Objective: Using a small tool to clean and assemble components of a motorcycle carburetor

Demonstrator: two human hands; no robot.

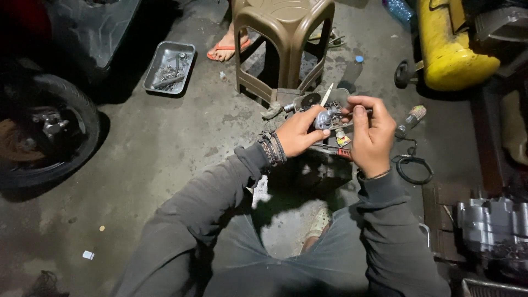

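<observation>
You hold a small part [323, 119] of dull grey metal. The floor [159, 148] is rough, stained concrete. The stool [283, 33] is smooth brown plastic, the tray [155, 65] matt metal, the tank [448, 49] glossy yellow, your sleeves [214, 192] soft grey cloth.

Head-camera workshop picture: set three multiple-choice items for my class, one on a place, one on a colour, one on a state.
1. Where does the metal tray of loose parts lie?
A. on the floor left of the stool
B. on top of the stool
C. on the person's lap

2. What colour is the plastic stool?
A. blue
B. brown
C. white

3. How is the small metal part held?
A. it lies untouched on the floor
B. by one hand only
C. between both hands

Answers:
1 A, the tray sits on the concrete floor left of the stool.
2 B, its legs and seat are brown.
3 C, the left hand and right hand both close around it.
</observation>
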